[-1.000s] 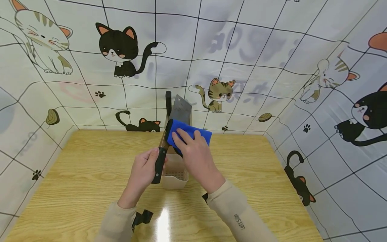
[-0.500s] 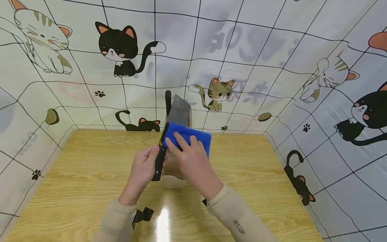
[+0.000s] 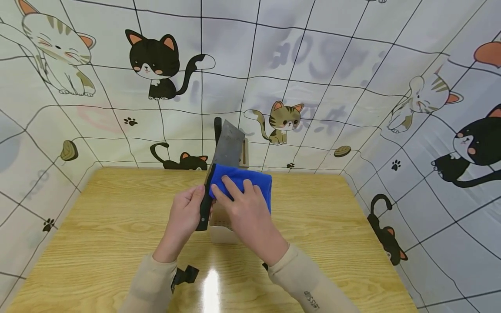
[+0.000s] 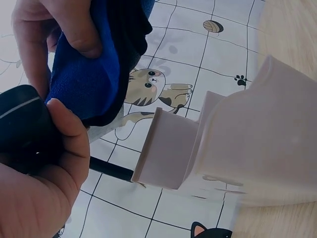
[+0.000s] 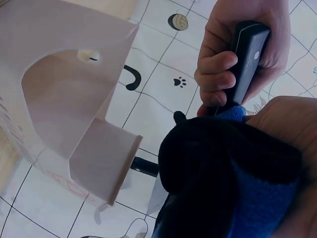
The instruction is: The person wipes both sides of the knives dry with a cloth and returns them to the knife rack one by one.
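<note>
My left hand (image 3: 185,212) grips the black riveted handle of a cleaver (image 3: 230,144), its broad grey blade pointing up toward the back wall. Over the lower blade lies a folded blue cloth (image 3: 260,180), which my right hand (image 3: 253,217) holds against the metal with its fingers spread on top. The left wrist view shows the cloth (image 4: 79,84) bunched in the right hand, close beside the left hand's grip. Dark backing shows on the cloth (image 5: 208,158) in the right wrist view. Most of the blade near the handle is hidden beneath it.
Under the hands stands a pale knife holder (image 3: 225,235) with a perforated front tray, on a wood-grain table (image 3: 321,226). Another black handle (image 3: 218,127) sticks up at its back. Cat-printed sheeting (image 3: 336,65) surrounds the table at the back and sides.
The cloth has slid down the blade toward the handle, baring more of the blade. Cleaver and left hand have shifted slightly up and left.
</note>
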Tool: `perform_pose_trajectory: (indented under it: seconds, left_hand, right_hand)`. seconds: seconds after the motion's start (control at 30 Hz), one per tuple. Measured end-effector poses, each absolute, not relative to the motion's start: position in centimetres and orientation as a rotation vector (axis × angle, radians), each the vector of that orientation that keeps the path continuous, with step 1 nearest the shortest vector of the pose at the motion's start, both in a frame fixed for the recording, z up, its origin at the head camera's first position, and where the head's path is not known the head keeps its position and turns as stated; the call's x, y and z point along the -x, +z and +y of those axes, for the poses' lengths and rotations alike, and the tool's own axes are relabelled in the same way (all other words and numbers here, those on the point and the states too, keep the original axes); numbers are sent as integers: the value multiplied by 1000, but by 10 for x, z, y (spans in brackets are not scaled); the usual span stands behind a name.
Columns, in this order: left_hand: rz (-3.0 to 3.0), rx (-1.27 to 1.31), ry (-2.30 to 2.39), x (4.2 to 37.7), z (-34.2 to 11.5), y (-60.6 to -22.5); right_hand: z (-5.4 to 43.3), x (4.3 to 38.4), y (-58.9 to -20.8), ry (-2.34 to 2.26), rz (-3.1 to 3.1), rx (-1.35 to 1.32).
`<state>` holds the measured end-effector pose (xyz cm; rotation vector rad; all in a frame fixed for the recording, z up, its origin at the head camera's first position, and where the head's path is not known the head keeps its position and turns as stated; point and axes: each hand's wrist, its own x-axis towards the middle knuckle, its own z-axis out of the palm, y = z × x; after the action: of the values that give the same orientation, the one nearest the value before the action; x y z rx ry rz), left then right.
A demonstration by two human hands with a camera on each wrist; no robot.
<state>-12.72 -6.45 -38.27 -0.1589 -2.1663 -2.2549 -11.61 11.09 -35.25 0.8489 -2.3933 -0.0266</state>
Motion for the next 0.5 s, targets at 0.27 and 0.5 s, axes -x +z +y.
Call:
perform_pose_trajectory:
  seconds: [0.27, 0.5]
  left_hand:
    - [-2215, 212, -2228, 124, -60, -383]
    - [-2252, 262, -2181, 120, -58, -385]
  right_hand:
    - [118, 125, -351, -80, -2385, -774]
    - [122, 131, -350, -78, -2375, -759]
